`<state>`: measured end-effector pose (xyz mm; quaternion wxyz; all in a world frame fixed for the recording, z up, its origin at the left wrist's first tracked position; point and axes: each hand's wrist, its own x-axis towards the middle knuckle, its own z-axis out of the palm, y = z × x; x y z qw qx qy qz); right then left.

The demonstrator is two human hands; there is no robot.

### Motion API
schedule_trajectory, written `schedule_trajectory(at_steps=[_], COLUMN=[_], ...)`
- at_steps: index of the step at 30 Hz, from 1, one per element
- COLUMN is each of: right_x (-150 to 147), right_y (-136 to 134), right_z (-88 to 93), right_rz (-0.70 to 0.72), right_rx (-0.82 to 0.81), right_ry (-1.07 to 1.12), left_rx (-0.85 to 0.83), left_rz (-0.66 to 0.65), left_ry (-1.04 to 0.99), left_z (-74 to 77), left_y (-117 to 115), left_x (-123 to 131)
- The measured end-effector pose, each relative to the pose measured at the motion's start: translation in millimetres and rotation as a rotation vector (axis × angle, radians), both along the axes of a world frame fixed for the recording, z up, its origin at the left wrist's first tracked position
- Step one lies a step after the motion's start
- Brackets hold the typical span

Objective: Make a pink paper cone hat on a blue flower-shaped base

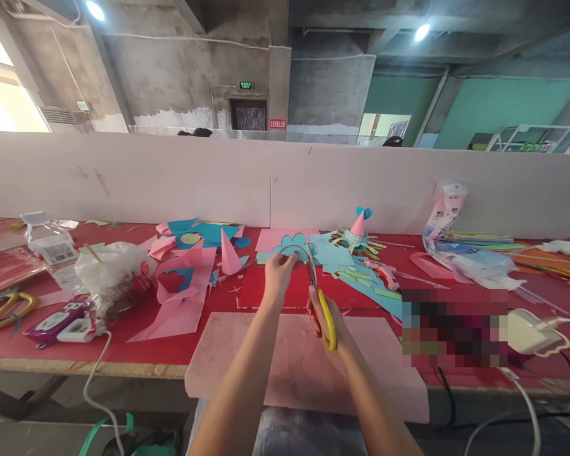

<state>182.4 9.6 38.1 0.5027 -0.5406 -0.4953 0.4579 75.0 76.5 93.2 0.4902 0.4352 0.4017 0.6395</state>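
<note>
My left hand (278,273) pinches the edge of a light blue cloud-shaped paper cutout (295,244), held just above the red tabletop (218,342). My right hand (327,320) is closed round the yellow handles of a pair of scissors (319,292), whose blades point up and away into the blue cutout. A large pink felt sheet (299,367) lies under both forearms and hangs over the table's near edge.
Pink and blue paper scraps (185,285), a pink paper cone (228,253) and a small party-hat figure (358,231) litter the table. At left are a water bottle (52,250), a power strip (59,320) and spare scissors (7,307). A white partition (266,180) backs the table.
</note>
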Motion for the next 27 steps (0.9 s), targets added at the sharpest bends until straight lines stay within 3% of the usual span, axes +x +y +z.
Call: schedule_trajectory(at_steps=[10,16,24,27], right_x=[0.5,0.0,2.8,0.8], right_y=[-0.5,-1.6,-0.7,-0.4], right_z=[-3.6,-2.5,-6.5,-4.6], right_rz=[0.045,0.046,0.078,0.075], right_rx=[0.001,0.019,0.018,0.004], right_ry=[0.020,0.016,0.013,0.028], left_rx=[0.064,0.107,0.058,0.075], left_rz=[-0.013,-0.022,-0.101,-0.074], left_ry=[0.131,0.185,0.225,0.205], left_z=[4.5,-0.8,7.0,5.0], left_y=[3.4,12.7,16.5,16.3], left_x=[-8.3,-12.5,-20.6,-18.3])
